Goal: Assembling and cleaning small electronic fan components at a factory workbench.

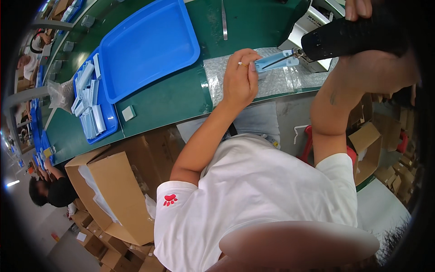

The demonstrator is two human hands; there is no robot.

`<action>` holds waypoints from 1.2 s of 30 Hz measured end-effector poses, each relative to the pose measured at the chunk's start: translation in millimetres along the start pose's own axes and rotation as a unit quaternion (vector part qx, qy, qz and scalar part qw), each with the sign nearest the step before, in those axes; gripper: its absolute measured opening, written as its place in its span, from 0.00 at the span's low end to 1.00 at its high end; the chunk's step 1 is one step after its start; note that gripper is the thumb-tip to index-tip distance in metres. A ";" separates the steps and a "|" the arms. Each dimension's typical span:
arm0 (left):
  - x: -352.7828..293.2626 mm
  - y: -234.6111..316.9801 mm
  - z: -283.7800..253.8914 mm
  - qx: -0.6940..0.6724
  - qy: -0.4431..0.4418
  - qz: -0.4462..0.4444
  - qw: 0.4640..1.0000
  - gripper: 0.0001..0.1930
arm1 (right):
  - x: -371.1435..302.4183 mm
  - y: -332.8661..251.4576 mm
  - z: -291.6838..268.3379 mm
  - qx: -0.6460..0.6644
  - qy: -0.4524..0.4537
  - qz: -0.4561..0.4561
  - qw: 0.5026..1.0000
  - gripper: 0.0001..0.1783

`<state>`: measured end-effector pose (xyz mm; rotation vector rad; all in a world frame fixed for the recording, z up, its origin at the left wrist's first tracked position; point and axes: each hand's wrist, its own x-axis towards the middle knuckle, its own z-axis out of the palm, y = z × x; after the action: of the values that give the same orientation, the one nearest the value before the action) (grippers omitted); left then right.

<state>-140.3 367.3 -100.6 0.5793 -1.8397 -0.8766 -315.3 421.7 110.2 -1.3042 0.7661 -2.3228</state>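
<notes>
My left hand (241, 82), a ring on one finger, grips one end of a translucent light-blue plastic part (290, 60) above the bench. At the right, my right hand (380, 68) is wrapped round a black electric screwdriver (333, 40), which lies nearly level. Its long thin bit reaches left across the blue part, the tip close to my left fingertips. Whether the bit touches a screw is too small to make out. Clear bubble wrap (219, 75) lies on the bench beneath both hands.
A large blue tray (149, 50) overlaps a smaller blue tray (111, 129) holding several light-blue parts. Beside them sits a small pale block (128, 113). Tweezers (224, 20) lie at the back, near a white-and-black box (294, 34). An open carton (122, 195) stands below the bench's left front edge.
</notes>
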 end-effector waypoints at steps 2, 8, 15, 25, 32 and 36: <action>0.2 0.6 0.2 0.002 -0.004 -0.001 1.000 0.09 | 0.0 4.7 -1.4 -0.007 -0.001 0.001 1.000 0.29; 0.8 -1.6 -0.6 0.003 -0.003 0.008 1.000 0.09 | -2.9 8.3 -16.2 -0.031 -0.002 0.003 1.000 0.31; -1.3 -3.3 -2.7 0.020 -0.019 0.014 1.000 0.11 | -4.2 7.2 -51.8 -0.050 -0.008 0.011 0.999 0.33; 1.9 0.8 0.3 0.015 -0.018 0.010 1.000 0.10 | -15.2 -2.3 -97.6 -0.085 -0.006 0.027 0.996 0.36; 0.1 -2.2 -1.5 0.015 -0.007 -0.002 1.000 0.09 | -48.9 13.5 2.7 -0.103 -0.010 0.038 0.994 0.38; 2.0 -1.3 0.3 0.002 -0.013 -0.012 1.000 0.09 | -45.1 19.2 -12.5 -0.118 -0.012 0.038 0.992 0.39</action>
<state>-141.4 365.1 -100.6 0.5955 -1.8624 -0.9007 -302.4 435.1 63.2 -1.3690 1.0904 -2.2055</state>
